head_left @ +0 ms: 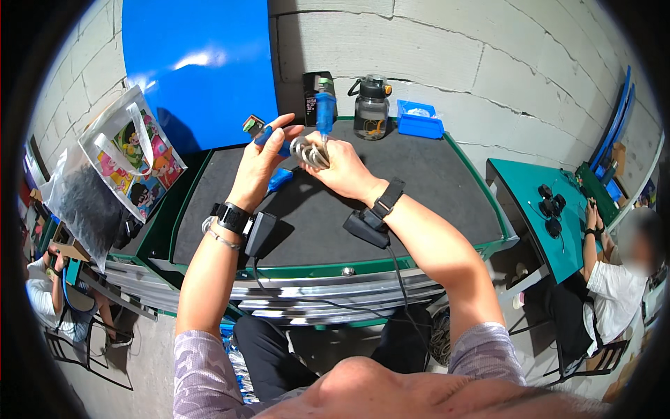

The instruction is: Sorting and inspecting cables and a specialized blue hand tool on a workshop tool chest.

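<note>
Over the dark mat, my right hand (343, 167) is closed round a coiled grey cable (311, 153). A translucent blue connector (325, 112) with a bare metal-and-green end stands up above that fist. My left hand (259, 164), at the coil's left side, has its fingers bent round another blue connector (263, 135), whose green-and-metal end (252, 126) points up and left. Its fingers partly hide how that piece joins the cable. Just under the hands, one more blue connector (280, 179) is near the mat; whether it rests there I cannot tell.
A water bottle (371, 108), a blue bin (419, 120) and a dark phone-like slab (311, 101) stand at the mat's back edge. Bags (132, 150) are at left. Black boxes (262, 234) with trailing cords are by my wrists. A person (621, 283) sits at a green table (530, 209), right.
</note>
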Tool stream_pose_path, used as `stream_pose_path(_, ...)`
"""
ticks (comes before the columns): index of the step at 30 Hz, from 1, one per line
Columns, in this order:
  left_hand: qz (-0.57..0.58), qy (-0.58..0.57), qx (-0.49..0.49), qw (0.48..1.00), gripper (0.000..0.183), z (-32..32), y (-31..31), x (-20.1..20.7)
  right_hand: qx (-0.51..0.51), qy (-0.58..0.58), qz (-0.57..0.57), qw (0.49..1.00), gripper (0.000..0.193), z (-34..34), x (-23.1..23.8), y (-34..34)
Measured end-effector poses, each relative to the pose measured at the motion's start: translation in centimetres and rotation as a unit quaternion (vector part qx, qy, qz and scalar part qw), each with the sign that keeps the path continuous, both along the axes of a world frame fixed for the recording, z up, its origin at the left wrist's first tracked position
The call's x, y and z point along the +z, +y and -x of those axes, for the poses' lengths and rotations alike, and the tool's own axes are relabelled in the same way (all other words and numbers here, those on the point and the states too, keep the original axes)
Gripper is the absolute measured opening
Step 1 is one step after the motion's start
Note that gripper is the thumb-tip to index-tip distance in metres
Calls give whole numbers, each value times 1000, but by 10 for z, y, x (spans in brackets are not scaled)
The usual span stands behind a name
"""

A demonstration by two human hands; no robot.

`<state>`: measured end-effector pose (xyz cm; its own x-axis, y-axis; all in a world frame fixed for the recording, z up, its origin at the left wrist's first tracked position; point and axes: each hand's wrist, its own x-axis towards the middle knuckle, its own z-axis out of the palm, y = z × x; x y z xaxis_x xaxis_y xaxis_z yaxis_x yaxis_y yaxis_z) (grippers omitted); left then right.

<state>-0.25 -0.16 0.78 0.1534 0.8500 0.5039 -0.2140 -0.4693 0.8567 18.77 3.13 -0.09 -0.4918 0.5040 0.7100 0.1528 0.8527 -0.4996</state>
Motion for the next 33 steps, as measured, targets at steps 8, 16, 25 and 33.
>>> stream_pose_path(8,-19,52,-57,997,69,-2,-1,-2,61,-160,41,984,33,-2,2,-3)
stream_pose_path(16,-10,58,-40,997,57,-4,-8,4,55,-133,47,988,36,-2,1,-1)
stream_pose_path(25,59,53,73,994,47,1,1,-4,25,-153,85,984,26,-11,-11,19)
stream_pose_path(33,64,57,60,995,41,6,8,-7,-111,12,44,993,32,-23,2,2)
